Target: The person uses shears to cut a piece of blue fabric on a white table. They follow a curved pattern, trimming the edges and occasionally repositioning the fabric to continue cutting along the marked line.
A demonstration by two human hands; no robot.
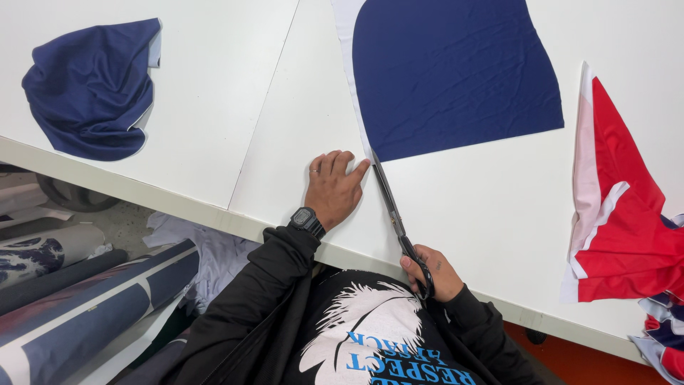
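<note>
A large navy fabric panel (456, 71) lies flat on white material on the white table (499, 207). My right hand (436, 272) grips the black handles of long scissors (393, 214), whose blades point up to the panel's lower left corner. My left hand (333, 187), wearing a ring and a black wristwatch, rests flat with fingers spread on the white material just left of the blades, its fingertips near the navy corner.
A crumpled navy fabric piece (92, 89) sits at the table's far left. Red, white and navy fabric (623, 214) is heaped at the right edge. Rolls of printed fabric (85, 299) and white scraps lie on the floor below left.
</note>
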